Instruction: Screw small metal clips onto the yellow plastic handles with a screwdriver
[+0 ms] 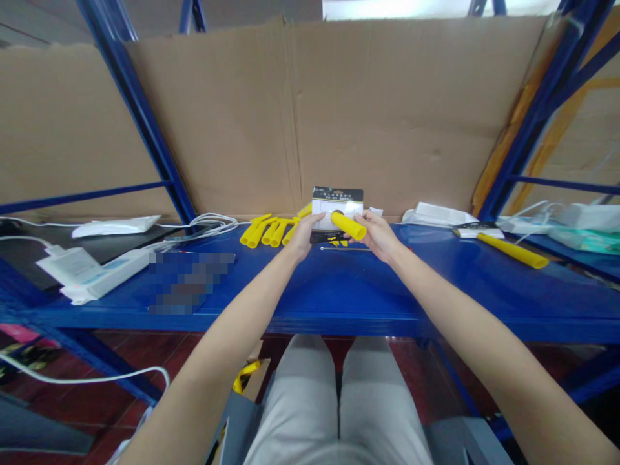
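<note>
A black-and-white packaging card (pixel 317 205) with printed text stands upright between my hands over the blue shelf. A yellow tube (pixel 349 225) sticks out toward me from the card's middle. My left hand (pixel 301 236) is closed on the card's left edge. My right hand (pixel 381 236) is closed at the card's right edge, close beside the tube's near end; its fingertips are partly hidden. Several yellow tubes (pixel 271 232) lie in a row behind and left of my left hand. Below the card, a thin metal rod (pixel 346 249) lies on the shelf, with small yellow pieces near it.
On the left are a white power strip (pixel 113 274), coiled white cable (pixel 217 223) and a pixelated dark patch (pixel 191 284). At right, another yellow tube (pixel 516 251) lies with a card (pixel 477 230) near white packages (pixel 438 215). Cardboard (pixel 387 110) walls the back; blue posts (pixel 140 123) flank it.
</note>
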A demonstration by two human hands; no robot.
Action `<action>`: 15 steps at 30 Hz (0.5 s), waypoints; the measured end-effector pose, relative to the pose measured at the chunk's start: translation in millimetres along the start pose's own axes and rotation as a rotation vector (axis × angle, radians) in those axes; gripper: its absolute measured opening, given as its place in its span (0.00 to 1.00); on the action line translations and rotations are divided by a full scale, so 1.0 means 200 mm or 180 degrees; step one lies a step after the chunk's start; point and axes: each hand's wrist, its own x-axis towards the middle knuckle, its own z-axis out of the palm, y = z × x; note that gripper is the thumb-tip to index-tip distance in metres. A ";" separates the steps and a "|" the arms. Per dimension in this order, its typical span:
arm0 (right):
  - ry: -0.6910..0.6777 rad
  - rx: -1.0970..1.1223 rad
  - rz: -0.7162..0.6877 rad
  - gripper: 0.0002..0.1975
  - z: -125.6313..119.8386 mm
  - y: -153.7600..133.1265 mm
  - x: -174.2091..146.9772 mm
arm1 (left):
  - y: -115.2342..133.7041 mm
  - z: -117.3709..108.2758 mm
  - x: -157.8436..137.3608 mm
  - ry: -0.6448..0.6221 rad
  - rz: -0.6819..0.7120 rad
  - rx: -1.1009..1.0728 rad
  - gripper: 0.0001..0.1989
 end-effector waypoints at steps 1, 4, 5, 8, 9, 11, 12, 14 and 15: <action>-0.0007 0.0046 -0.0047 0.09 0.01 0.00 0.00 | 0.01 0.01 -0.01 -0.0028 -0.0018 -0.0015 0.13; -0.0035 0.0149 -0.0132 0.07 0.01 0.01 0.00 | 0.03 0.02 -0.03 -0.0292 -0.0054 -0.0088 0.19; -0.0060 0.0153 -0.0131 0.07 0.02 0.02 0.00 | 0.04 0.03 -0.04 -0.0404 -0.0049 -0.0119 0.22; -0.0133 0.0074 -0.0123 0.08 0.02 0.01 0.00 | 0.06 0.02 -0.05 -0.0547 0.0055 -0.0163 0.29; -0.0154 0.0035 -0.0117 0.09 0.02 0.01 -0.01 | 0.07 0.01 -0.04 -0.0512 0.0109 -0.0161 0.30; -0.0194 -0.0024 -0.0069 0.09 0.02 0.00 -0.02 | 0.08 -0.01 -0.03 -0.0357 0.0212 -0.0191 0.33; -0.0205 -0.0032 -0.0038 0.09 0.02 -0.01 -0.02 | 0.08 -0.03 -0.02 -0.0257 0.0245 -0.0240 0.33; -0.0215 -0.0032 0.0010 0.09 0.03 -0.01 -0.03 | 0.07 -0.05 0.00 0.0009 0.0277 -0.0341 0.31; -0.0212 -0.0039 0.0018 0.09 0.03 -0.02 -0.03 | 0.07 -0.06 0.02 0.0165 0.0298 -0.0332 0.27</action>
